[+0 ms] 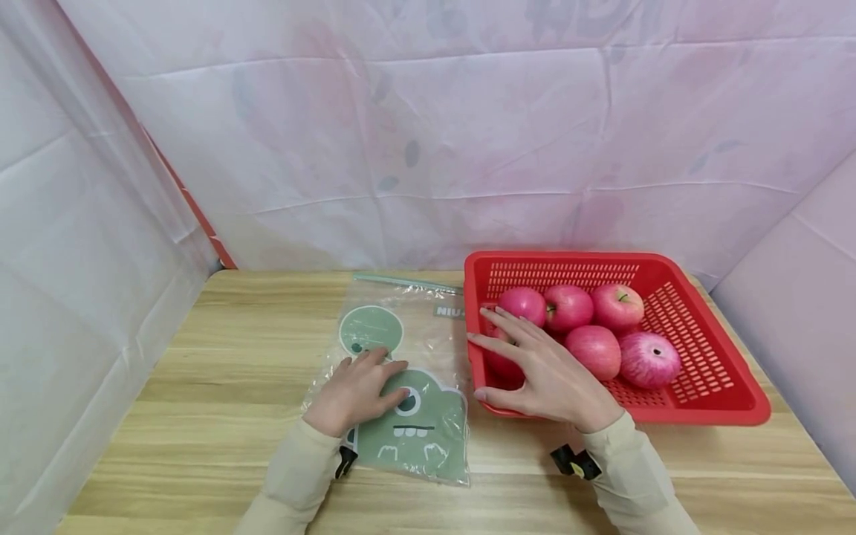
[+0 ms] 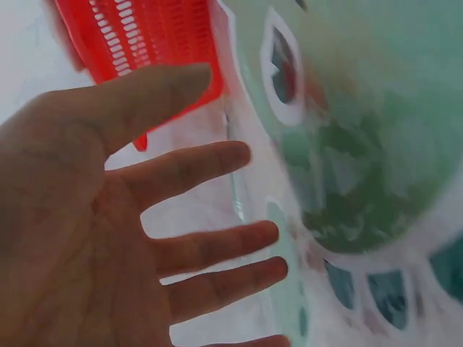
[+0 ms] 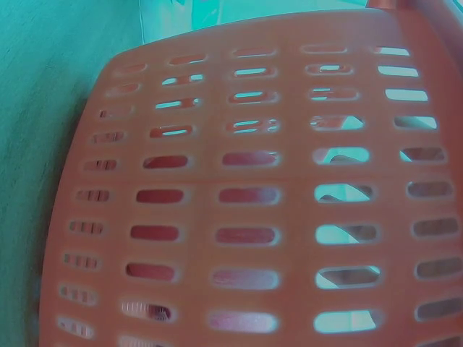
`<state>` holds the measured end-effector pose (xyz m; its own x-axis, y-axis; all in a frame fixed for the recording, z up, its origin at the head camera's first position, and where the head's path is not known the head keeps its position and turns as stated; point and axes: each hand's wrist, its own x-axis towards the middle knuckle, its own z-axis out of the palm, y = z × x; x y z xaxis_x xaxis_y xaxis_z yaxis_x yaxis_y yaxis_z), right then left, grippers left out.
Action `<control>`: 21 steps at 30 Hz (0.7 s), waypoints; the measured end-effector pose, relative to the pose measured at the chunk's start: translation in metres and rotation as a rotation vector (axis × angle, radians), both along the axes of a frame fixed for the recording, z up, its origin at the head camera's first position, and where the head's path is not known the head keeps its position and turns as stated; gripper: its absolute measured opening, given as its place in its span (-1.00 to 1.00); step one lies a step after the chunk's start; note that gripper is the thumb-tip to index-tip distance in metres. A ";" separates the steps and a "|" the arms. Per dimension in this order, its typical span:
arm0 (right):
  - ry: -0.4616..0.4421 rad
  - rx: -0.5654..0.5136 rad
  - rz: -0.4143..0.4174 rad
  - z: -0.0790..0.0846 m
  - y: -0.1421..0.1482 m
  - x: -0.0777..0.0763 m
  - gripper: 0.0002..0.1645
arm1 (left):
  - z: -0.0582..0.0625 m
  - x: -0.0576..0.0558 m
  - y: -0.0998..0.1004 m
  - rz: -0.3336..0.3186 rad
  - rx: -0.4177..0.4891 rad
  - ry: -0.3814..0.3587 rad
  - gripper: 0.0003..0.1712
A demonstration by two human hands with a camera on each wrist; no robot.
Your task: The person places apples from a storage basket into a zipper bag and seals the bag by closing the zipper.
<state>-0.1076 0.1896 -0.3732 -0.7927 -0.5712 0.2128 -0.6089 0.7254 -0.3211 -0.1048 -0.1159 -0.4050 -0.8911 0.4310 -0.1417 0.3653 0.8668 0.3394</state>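
A clear zip bag with a green one-eyed monster print lies flat on the wooden table. My left hand is over its left part, fingers spread; the left wrist view also shows this hand with straight fingers beside the printed plastic. To the right stands a red basket of several apples. My right hand reaches over its near left corner, fingers extended above the leftmost apples, thumb at the rim. In the right wrist view, the slotted basket wall hides most of this hand.
The bag's green zip edge lies toward the back of the table, its right side close against the basket. Pale printed cloth hangs behind the table and along both sides. Small black clips sit at my wrists.
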 end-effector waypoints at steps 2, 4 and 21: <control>0.004 0.001 0.000 0.000 0.000 0.000 -0.13 | 0.002 0.002 0.003 -0.004 0.009 0.003 -0.47; 0.009 0.002 0.000 0.000 0.000 0.000 -0.13 | 0.002 0.004 0.005 -0.007 0.014 0.003 -0.49; -0.009 0.004 -0.011 0.000 0.000 0.001 -0.12 | 0.008 0.010 -0.001 0.065 -0.009 -0.018 -0.60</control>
